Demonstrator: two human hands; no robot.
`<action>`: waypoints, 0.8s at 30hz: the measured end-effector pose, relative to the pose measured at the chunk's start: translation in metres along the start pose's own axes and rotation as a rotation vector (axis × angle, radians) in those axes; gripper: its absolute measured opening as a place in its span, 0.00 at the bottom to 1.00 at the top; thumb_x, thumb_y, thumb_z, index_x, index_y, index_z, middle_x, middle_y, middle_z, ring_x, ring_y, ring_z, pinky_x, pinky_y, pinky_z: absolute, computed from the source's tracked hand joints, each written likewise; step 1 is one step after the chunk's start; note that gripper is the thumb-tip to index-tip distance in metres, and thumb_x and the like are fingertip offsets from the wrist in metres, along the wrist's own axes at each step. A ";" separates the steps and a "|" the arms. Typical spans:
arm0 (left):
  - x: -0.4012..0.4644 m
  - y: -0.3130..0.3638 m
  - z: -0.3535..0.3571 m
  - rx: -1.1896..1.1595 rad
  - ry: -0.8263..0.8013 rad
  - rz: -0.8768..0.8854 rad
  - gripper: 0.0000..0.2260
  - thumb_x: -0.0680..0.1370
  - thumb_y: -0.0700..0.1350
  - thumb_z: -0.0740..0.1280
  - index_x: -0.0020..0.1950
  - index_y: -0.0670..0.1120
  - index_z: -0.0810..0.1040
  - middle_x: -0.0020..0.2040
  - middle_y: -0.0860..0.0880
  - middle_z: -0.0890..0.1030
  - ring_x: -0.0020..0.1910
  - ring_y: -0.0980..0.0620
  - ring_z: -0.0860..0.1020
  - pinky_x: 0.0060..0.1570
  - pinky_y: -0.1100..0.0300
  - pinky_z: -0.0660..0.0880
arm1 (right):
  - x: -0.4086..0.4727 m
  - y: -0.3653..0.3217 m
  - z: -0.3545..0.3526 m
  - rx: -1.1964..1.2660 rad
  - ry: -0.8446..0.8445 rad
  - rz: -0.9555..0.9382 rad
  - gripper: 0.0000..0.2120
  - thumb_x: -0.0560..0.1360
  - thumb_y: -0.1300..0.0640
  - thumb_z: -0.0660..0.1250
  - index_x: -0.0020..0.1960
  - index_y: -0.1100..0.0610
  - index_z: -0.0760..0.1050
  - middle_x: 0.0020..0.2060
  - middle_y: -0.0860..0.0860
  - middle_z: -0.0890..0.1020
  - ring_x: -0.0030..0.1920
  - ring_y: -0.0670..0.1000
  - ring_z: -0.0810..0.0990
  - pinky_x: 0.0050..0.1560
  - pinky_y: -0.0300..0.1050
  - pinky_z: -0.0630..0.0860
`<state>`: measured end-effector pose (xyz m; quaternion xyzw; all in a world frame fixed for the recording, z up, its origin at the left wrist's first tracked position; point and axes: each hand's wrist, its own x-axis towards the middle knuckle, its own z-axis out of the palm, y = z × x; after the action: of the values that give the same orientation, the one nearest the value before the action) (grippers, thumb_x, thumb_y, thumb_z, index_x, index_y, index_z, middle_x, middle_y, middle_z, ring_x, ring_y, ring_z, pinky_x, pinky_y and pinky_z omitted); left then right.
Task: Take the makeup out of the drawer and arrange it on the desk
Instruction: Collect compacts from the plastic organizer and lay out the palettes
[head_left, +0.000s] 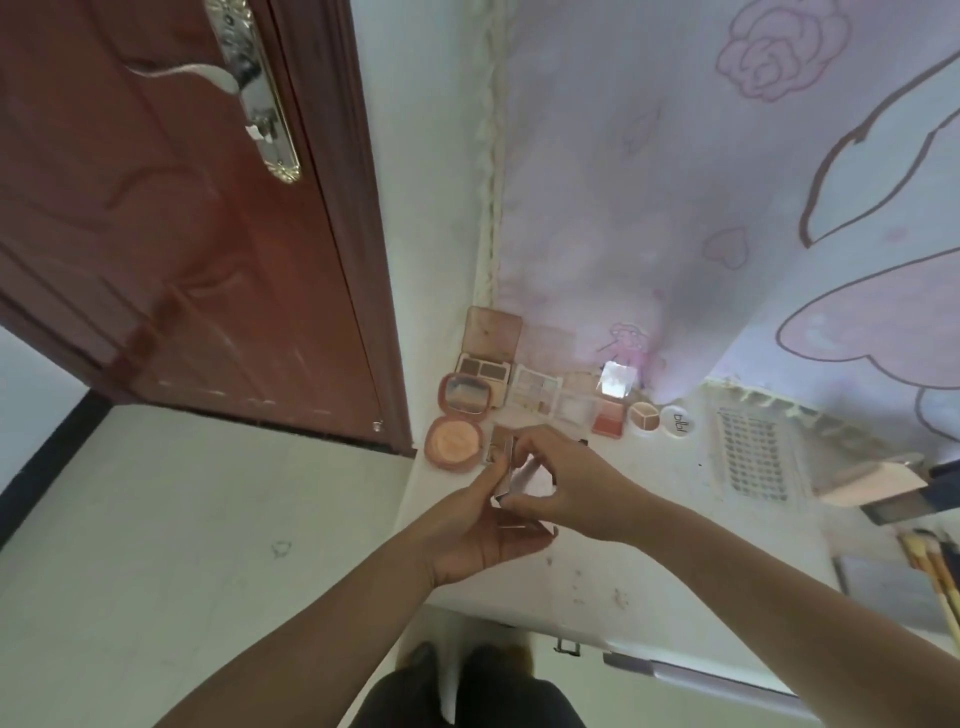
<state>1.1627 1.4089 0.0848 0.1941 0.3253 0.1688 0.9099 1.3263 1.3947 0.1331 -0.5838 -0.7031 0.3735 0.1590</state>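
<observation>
Both hands meet over the near left part of the white tabletop (597, 566), holding one small mirrored, pale-cased makeup compact (519, 480) above the surface. The left hand (483, 540) lies palm up beneath it, fingers curled round the lower half, thumb raised along its left edge. The right hand (561, 483) comes in from the right, fingers curled over the top and thumb pinching the near corner. The compact appears partly opened; its contents cannot be made out.

Along the far edge of the tabletop, against the wall, other makeup is laid out in a row. At the far left stands an open brown eyeshadow palette with a raised rose-coloured lid (488, 358). Just near it lies an open round peach blush compact with a mirror lid (454, 426). To the right follow a pale multi-pan eyeshadow palette (535, 392), a small square red blush pan (609, 420), a round three-shade brown contour pot (644, 417) and a round white lid with lettering (678, 422). Further right lies a white tray of false lashes (753, 457). Wooden-handled brushes (930, 566) lie at the right edge.

A reddish-brown wooden door (171, 234) stands left of the tabletop.
</observation>
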 end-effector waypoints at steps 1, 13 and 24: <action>-0.001 0.002 -0.001 -0.004 0.001 -0.004 0.30 0.70 0.59 0.70 0.68 0.46 0.73 0.62 0.39 0.74 0.50 0.43 0.80 0.58 0.46 0.75 | 0.001 -0.005 0.000 0.008 0.015 -0.013 0.14 0.69 0.44 0.72 0.48 0.45 0.69 0.51 0.41 0.74 0.47 0.41 0.72 0.42 0.30 0.66; -0.008 0.007 -0.008 0.073 -0.038 -0.128 0.37 0.63 0.62 0.75 0.67 0.47 0.72 0.51 0.40 0.81 0.49 0.41 0.81 0.57 0.47 0.76 | -0.004 -0.014 0.003 0.069 0.006 0.046 0.20 0.66 0.43 0.73 0.52 0.46 0.70 0.50 0.41 0.77 0.49 0.42 0.77 0.43 0.34 0.74; -0.013 0.017 -0.006 0.027 -0.056 0.037 0.31 0.71 0.61 0.63 0.69 0.44 0.71 0.67 0.41 0.74 0.62 0.42 0.76 0.55 0.50 0.77 | -0.007 -0.022 0.001 0.163 0.050 0.220 0.16 0.71 0.43 0.69 0.54 0.48 0.71 0.50 0.43 0.79 0.54 0.45 0.78 0.58 0.45 0.76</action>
<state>1.1464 1.4196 0.0957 0.2170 0.2984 0.1760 0.9126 1.3118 1.3868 0.1497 -0.6517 -0.5979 0.4302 0.1813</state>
